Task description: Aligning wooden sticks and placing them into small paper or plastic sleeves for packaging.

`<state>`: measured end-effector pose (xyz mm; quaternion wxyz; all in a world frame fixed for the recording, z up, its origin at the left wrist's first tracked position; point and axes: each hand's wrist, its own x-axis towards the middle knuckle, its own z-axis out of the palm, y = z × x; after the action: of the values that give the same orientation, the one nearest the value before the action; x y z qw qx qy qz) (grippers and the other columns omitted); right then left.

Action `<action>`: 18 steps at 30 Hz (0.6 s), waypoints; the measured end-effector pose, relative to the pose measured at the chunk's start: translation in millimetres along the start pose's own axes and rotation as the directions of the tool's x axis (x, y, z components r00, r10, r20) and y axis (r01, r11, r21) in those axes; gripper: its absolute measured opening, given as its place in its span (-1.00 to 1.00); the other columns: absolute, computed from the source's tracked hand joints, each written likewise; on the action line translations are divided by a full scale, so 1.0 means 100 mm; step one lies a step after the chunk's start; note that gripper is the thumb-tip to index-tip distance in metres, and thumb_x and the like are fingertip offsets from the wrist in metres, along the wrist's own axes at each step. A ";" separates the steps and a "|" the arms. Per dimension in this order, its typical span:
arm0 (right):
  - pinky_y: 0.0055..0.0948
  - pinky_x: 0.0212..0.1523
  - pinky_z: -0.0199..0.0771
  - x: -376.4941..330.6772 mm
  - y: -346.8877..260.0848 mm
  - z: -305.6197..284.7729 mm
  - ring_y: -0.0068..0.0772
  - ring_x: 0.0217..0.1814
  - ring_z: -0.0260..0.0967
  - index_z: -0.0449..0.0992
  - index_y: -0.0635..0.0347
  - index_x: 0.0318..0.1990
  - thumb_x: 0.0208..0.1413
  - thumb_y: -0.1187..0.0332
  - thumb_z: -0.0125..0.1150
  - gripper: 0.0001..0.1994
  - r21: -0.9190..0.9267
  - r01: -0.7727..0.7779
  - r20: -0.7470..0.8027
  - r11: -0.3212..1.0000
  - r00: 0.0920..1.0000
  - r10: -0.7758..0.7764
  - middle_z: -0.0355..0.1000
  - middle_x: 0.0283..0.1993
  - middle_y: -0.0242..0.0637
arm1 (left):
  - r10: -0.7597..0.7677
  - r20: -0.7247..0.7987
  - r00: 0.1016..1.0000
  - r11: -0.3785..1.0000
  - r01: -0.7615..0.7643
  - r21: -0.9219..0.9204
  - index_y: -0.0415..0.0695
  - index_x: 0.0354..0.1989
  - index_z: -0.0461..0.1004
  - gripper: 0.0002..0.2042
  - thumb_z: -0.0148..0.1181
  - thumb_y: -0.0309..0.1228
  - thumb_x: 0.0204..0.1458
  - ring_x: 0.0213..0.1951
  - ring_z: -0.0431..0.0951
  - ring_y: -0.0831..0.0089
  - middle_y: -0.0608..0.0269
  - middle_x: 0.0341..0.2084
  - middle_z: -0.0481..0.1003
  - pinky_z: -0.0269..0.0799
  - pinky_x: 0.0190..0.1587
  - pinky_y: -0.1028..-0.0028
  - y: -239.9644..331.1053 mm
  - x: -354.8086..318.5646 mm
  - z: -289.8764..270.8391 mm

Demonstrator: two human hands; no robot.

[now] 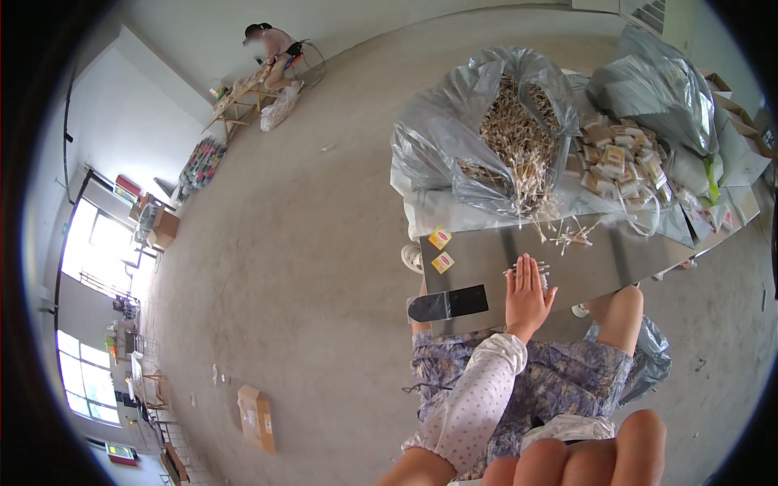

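My left hand (527, 296) lies flat, palm down, with its fingers straight and close together and its thumb out to the right. Beneath it is a small batch of cotton swabs (544, 274), mostly covered by the hand, on the grey table (600, 279). My right hand (579, 463) shows large at the lower edge, its fingers bent side by side; whatever they hold is hidden. Left of my left hand lies a flat black strip (468, 300) with a clear plastic end. Two small yellow-and-white cards (440, 237) rest beyond it.
A grey plastic bag (442, 138) spills loose cotton swabs (519, 138) onto the table's far side. Packed swab boxes (620, 162) are heaped to its right, beside another grey bag (656, 85). A cardboard box (256, 417) stands on the floor; a person (275, 49) sits at a far table.
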<state>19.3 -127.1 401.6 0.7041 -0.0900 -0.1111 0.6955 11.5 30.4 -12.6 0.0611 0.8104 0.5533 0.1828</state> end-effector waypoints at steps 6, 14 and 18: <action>-0.58 -0.25 0.45 0.27 0.41 -0.42 -0.46 -0.34 0.33 0.36 0.23 -0.19 0.39 0.15 -0.07 -0.70 0.339 0.295 0.445 0.893 0.787 -0.429 0.47 -0.40 -0.26 | 0.013 -0.003 1.000 1.000 -0.014 -0.007 -0.43 0.39 0.00 -0.24 -0.13 0.04 0.27 0.46 -0.03 0.03 -0.20 0.41 0.00 -0.14 0.45 0.04 0.09 0.03 0.01; -0.50 -0.14 0.44 0.32 0.47 -0.43 -0.39 -0.30 0.32 0.38 0.19 -0.13 0.42 0.09 -0.18 -0.66 0.324 0.359 0.463 0.876 0.747 -0.477 0.50 -0.40 -0.26 | 0.019 -0.021 1.000 1.000 -0.019 0.000 -0.43 0.39 -0.01 -0.23 -0.14 0.04 0.27 0.46 -0.04 0.03 -0.19 0.41 0.00 -0.14 0.45 0.04 0.08 0.05 0.03; -0.51 -0.11 0.44 0.29 0.43 -0.46 -0.37 -0.28 0.34 0.39 0.20 -0.12 0.43 0.14 -0.18 -0.68 0.309 0.334 0.462 0.890 0.765 -0.448 0.50 -0.38 -0.25 | 0.015 -0.004 1.000 1.000 -0.015 -0.005 -0.43 0.39 -0.01 -0.23 -0.13 0.04 0.26 0.46 -0.04 0.03 -0.19 0.41 0.00 -0.14 0.45 0.04 0.07 0.05 0.04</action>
<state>-8.5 -95.9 346.8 0.7824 0.2016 -0.2405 0.5379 20.2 32.9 -13.0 0.0605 0.8140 0.5469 0.1863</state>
